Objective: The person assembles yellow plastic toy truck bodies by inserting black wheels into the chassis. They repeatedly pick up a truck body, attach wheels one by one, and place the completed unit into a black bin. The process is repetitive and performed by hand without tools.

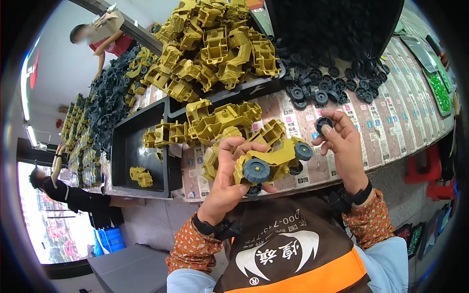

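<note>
My left hand (222,180) is closed around a yellow toy vehicle body (277,158) above the table's near edge. Dark wheels are fitted on it: a front-facing wheel (256,170) with a yellow hub, another at its right end (303,151), and parts of others lower down. Pinched in the fingers of my right hand (346,149) is a loose black toy wheel (322,123), held apart from the vehicle on its right. Just beyond my left hand, several bare yellow bodies (224,119) lie on the table and across a tray edge.
A heap of yellow bodies (215,44) fills a black tray at the back. Loose black wheels (337,85) spread from a dark bin (332,29). Left stands another black tray (132,168) holding a few yellow pieces. Two people work at far left; red stools (422,168) stand right.
</note>
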Motion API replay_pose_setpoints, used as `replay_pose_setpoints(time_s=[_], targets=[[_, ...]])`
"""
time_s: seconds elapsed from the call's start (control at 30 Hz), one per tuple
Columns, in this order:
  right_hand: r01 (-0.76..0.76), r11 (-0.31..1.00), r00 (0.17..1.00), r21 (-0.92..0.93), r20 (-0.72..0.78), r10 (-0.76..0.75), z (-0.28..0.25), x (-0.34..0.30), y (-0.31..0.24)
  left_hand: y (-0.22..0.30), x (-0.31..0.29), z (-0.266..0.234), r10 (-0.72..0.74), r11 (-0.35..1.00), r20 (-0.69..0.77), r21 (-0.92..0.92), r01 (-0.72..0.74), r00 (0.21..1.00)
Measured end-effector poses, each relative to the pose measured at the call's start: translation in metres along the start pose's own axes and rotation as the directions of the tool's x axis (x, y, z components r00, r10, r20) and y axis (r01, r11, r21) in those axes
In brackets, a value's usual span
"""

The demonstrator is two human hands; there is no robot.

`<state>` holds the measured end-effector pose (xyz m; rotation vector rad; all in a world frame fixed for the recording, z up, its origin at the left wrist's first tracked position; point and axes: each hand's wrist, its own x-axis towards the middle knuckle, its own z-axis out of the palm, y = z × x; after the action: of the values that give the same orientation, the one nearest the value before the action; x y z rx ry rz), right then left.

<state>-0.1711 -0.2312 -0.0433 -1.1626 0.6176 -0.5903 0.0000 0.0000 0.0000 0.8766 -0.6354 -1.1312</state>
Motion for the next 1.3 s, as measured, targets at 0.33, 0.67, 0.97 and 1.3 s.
replay_pose_setpoints(time_s=[0.33, 0.67, 0.97, 1.3], targets=[[-0.011, 0.997, 0.999, -0.070, -0.049, 0.007, -0.002, -0.002, 0.002, 0.025, -0.001, -0.005, -0.065, 0.956, -0.127, -0.292, 0.026, 0.990], [-0.038, 0.989, 0.993, -0.145, -0.112, 0.022, -0.026, 0.003, 0.026, 0.090, -0.029, -0.029, 0.036, 0.971, -0.292, -0.215, -0.102, 0.956], [-0.030, 0.965, 0.985, -0.262, -0.174, -0.016, -0.043, -0.002, 0.051, 0.183, -0.054, -0.099, 0.341, 0.935, -0.410, 0.058, -0.349, 0.846], [0.012, 0.948, 0.979, -0.319, -0.190, -0.077, -0.034, -0.002, 0.053, 0.252, -0.065, -0.209, 0.461, 0.881, -0.477, 0.146, -0.450, 0.748]])
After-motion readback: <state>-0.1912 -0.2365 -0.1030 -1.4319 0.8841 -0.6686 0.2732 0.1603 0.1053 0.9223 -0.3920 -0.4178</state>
